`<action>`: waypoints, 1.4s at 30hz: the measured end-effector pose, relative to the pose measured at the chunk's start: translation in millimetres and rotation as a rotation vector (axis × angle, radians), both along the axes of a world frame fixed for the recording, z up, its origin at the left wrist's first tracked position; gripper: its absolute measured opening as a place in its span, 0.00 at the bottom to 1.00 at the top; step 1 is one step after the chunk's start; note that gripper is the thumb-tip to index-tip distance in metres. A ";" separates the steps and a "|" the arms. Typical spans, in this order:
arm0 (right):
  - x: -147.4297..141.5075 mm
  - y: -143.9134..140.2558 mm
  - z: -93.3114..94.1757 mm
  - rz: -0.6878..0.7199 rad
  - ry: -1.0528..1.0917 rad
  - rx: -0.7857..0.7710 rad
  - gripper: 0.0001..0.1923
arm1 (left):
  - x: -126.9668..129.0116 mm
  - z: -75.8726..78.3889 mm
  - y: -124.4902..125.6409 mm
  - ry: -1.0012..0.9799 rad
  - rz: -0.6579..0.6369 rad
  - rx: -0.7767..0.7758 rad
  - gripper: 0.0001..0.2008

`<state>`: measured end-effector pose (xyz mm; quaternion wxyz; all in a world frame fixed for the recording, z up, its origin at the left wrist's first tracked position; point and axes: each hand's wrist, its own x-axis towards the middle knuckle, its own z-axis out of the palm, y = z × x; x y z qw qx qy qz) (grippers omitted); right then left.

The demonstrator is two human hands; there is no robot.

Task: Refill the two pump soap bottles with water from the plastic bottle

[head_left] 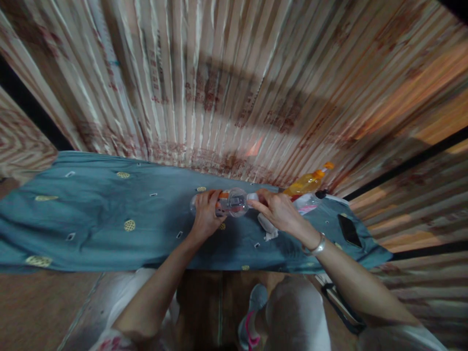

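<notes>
Two hands meet on one clear plastic bottle point(234, 203), lying on its side above the blue cloth-covered table point(95, 219), near its far edge. Head view: the left hand point(205, 214) has its fingers point(204, 197) closed around the bottle's left end. The right hand point(280, 210) pinches a white piece at the bottle's right end; its fingers are closed on it. Just beside, to the right, lies an orange bottle point(307, 184). A black phone point(349, 230) rests well apart, right.
</notes>
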<state>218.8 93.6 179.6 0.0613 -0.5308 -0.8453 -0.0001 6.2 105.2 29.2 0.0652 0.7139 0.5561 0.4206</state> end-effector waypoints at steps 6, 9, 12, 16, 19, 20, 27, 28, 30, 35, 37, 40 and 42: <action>12.9 -2.1 -2.2 0.187 0.181 0.025 0.27 | 1.9 2.1 -0.3 0.048 -0.014 -0.022 0.37; 15.4 -2.8 -7.2 0.216 0.188 0.010 0.21 | 2.0 0.7 0.1 0.047 -0.030 -0.030 0.37; 12.6 -3.9 -12.9 0.169 0.148 0.004 0.19 | 1.4 -0.7 -0.5 0.053 -0.044 -0.031 0.37; 10.2 -5.8 -17.3 0.117 0.152 -0.030 0.19 | -0.6 0.4 -3.5 0.080 -0.039 -0.037 0.37; 13.8 -2.6 -20.2 0.080 0.248 -0.092 0.20 | -1.8 3.6 -5.2 0.084 -0.034 -0.032 0.37; 16.7 0.3 -22.5 0.070 0.311 -0.122 0.21 | -1.8 4.6 -5.2 0.075 -0.030 -0.031 0.37; 59.2 28.7 -90.7 -0.164 0.616 -0.165 0.31 | 5.4 6.4 -2.2 -0.182 0.011 -0.119 0.47; 65.4 29.9 -105.6 -0.232 0.545 -0.106 0.32 | 6.2 6.9 -2.2 -0.246 0.004 -0.149 0.48; 74.7 29.5 -132.8 -0.308 0.470 -0.057 0.35 | 7.0 9.0 -3.0 -0.382 -0.018 -0.222 0.47; 79.9 27.6 -166.2 -0.338 0.609 -0.108 0.21 | 8.8 11.7 -5.3 -0.622 -0.093 -0.407 0.38; 75.2 30.8 -162.7 -0.311 0.664 -0.124 0.16 | 11.0 9.4 -5.0 -0.686 -0.143 -0.439 0.34; 58.4 34.2 -140.6 -0.284 0.776 -0.132 0.23 | 15.2 4.7 -3.5 -0.761 -0.194 -0.462 0.31; 39.8 31.7 -118.8 -0.264 0.975 -0.089 0.28 | 18.4 1.7 -2.2 -0.799 -0.202 -0.468 0.32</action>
